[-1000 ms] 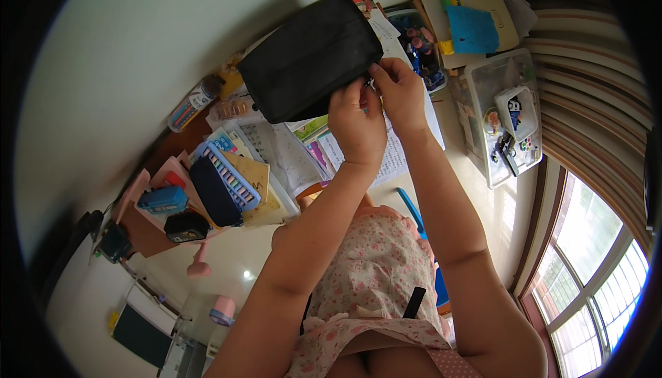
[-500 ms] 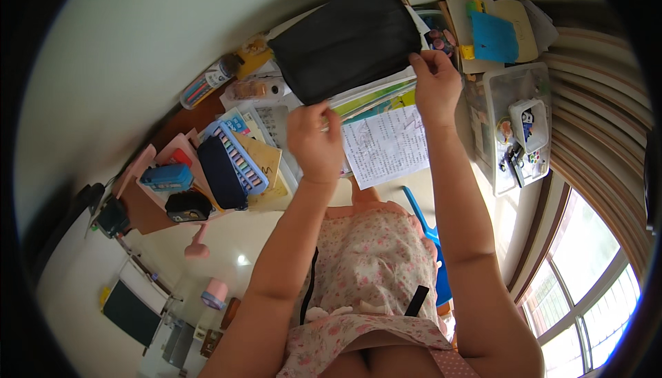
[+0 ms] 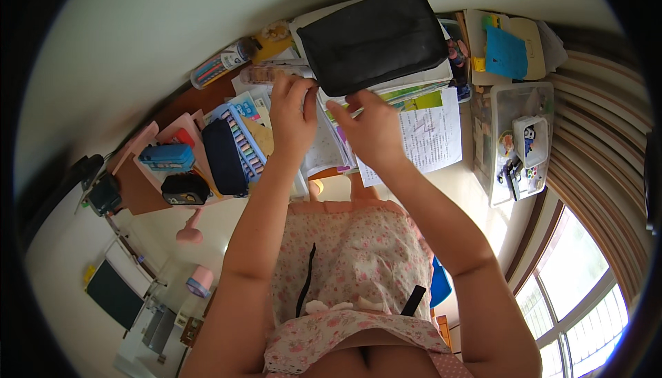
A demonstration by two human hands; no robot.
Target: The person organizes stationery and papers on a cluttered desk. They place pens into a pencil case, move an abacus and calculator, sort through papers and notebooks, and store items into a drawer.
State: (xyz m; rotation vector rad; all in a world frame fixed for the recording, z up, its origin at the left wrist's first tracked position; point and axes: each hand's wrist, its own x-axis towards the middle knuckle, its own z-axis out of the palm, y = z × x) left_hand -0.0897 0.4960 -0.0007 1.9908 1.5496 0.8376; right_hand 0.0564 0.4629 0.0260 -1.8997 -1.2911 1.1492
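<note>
A flat black pouch (image 3: pixel 372 40) lies on a stack of papers and booklets against the wall. At its left front corner, my left hand (image 3: pixel 293 116) has thumb and fingers closed on the edge. My right hand (image 3: pixel 376 130) is by the pouch's front edge, its fingers bent and the thumb apart from them, with nothing visible between. Under that hand, a printed sheet (image 3: pixel 431 136) sticks out from the stack toward me. Green and yellow booklet edges (image 3: pixel 420 100) show between the pouch and the sheet.
To the left are a blue tray of coloured sticks (image 3: pixel 249 150), a dark blue case (image 3: pixel 224 157), a pink organizer (image 3: pixel 148 140) and a jar of coloured pens (image 3: pixel 222 64). On the right stand a clear plastic box (image 3: pixel 501 157) and a blue paper (image 3: pixel 507 54). A striped curtain (image 3: pixel 593 116) hangs beyond.
My right hand has left the pouch's right corner and moved left along its front edge. My left hand has shifted up to the left corner. The view has shifted slightly.
</note>
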